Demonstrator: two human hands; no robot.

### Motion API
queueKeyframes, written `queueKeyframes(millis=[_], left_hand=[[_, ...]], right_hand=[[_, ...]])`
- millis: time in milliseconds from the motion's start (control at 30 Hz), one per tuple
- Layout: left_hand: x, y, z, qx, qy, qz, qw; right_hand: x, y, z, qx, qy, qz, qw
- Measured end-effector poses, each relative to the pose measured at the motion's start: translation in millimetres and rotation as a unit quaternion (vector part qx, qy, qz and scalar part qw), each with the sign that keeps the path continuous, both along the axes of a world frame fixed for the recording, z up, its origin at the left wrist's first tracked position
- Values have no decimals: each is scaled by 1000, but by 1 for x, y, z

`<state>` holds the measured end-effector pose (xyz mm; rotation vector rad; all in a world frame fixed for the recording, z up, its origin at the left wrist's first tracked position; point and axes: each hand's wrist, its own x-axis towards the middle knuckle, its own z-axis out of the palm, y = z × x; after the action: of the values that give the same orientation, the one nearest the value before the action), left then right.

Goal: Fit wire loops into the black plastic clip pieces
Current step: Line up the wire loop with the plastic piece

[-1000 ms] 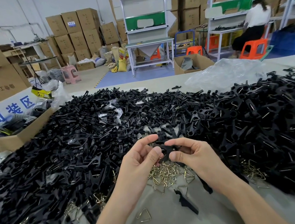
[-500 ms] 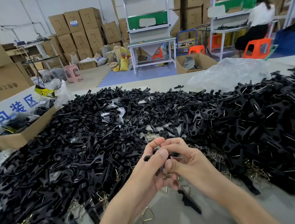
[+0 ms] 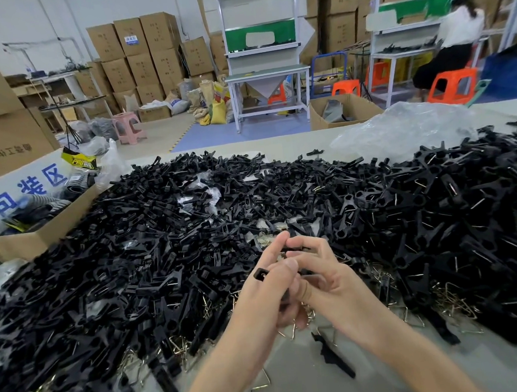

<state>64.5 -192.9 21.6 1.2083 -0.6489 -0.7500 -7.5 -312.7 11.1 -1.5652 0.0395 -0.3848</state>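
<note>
A black clip piece is pinched between our left hand and right hand, both curled round it; any wire inside is hidden. We would press squarely and steadily, with spare wire loops lying to the right of our right hand.

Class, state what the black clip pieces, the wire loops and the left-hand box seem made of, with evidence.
Clip pieces: probably moulded plastic, black, faintly glossy edges. Wire loops: thin bent metal, pale gold, glinting. Box: brown cardboard, matt, with a raw cut edge.
</note>
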Motion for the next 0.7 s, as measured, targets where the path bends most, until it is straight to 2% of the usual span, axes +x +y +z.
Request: queueKeyframes(millis=[167, 367, 533, 700], left_hand=[[6, 0, -3, 7, -13, 53, 999], [12, 3, -4, 10, -44, 77, 996], [12, 3, -4, 39, -96, 103, 989], [13, 2, -2, 37, -65, 62, 995]], right_hand=[[1, -5, -1, -31, -11, 3, 999], [3, -4, -10, -154, -30, -54, 986], [4, 0, -11, -180, -35, -70, 980], [2, -5, -10, -221, -16, -81, 972]])
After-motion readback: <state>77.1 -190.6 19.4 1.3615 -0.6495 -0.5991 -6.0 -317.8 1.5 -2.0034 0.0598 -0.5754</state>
